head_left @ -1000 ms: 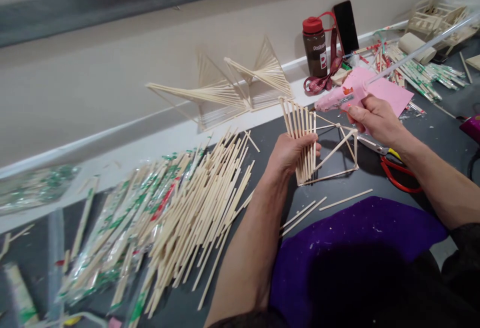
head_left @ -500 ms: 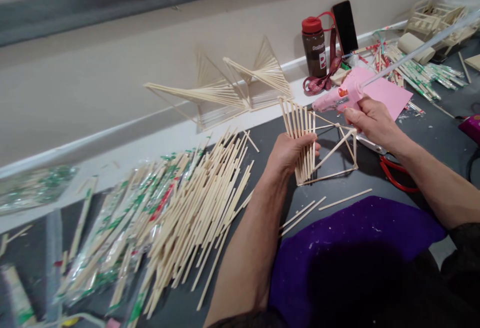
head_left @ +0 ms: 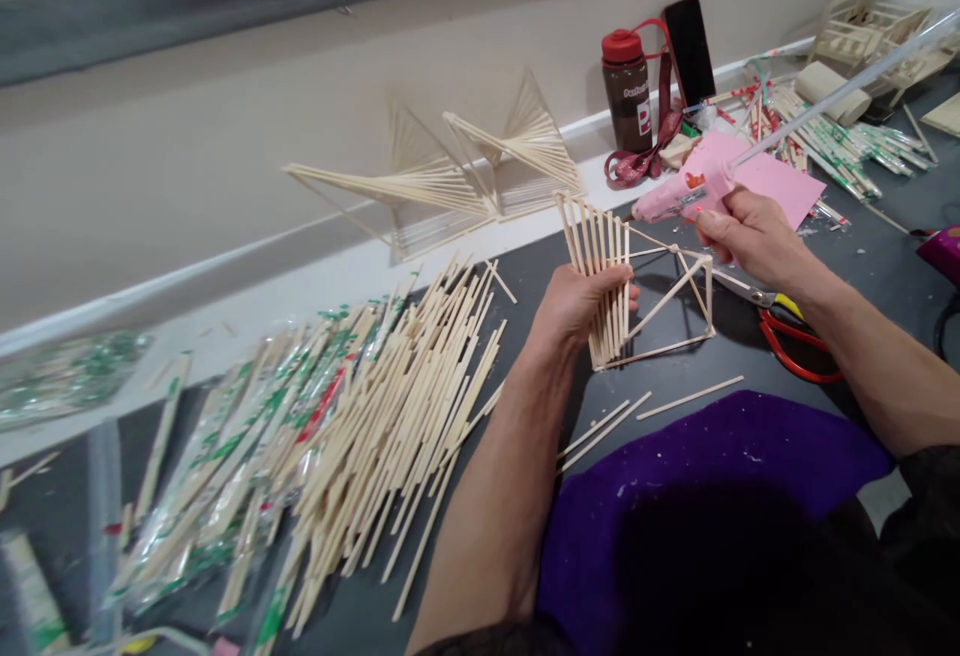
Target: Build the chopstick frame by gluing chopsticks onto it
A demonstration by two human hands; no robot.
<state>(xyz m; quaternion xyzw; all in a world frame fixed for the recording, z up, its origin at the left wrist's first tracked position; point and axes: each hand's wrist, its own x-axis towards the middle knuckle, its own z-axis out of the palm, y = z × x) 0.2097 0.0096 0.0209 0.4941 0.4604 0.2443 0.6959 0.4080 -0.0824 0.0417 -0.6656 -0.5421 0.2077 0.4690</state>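
Observation:
My left hand [head_left: 581, 301] is closed around the slatted side of a wooden stick frame [head_left: 671, 344], thumb across the row of sticks. The frame's open triangular part reaches right, over the dark table. In my right hand [head_left: 750, 236] is a pink glue gun [head_left: 682, 194] with a long clear glue stick out of its back. Its nozzle points left, close to the upper end of the rightmost slat; whether it touches cannot be told. Left of my forearm lies a large pile of bare sticks [head_left: 405, 406].
Finished stick structures [head_left: 450, 186] stand by the wall. Behind the gun are a bottle [head_left: 628, 101], a phone [head_left: 688, 51] and pink paper [head_left: 787, 186]. Red-handled scissors [head_left: 795, 346] lie under my right forearm. Wrapped chopsticks [head_left: 217, 456] lie at left, a purple cloth [head_left: 720, 446] in front.
My right hand and the glue gun have moved slightly right, away from the slats. More of the scissors shows. My left hand still holds the frame in nearly the same place.

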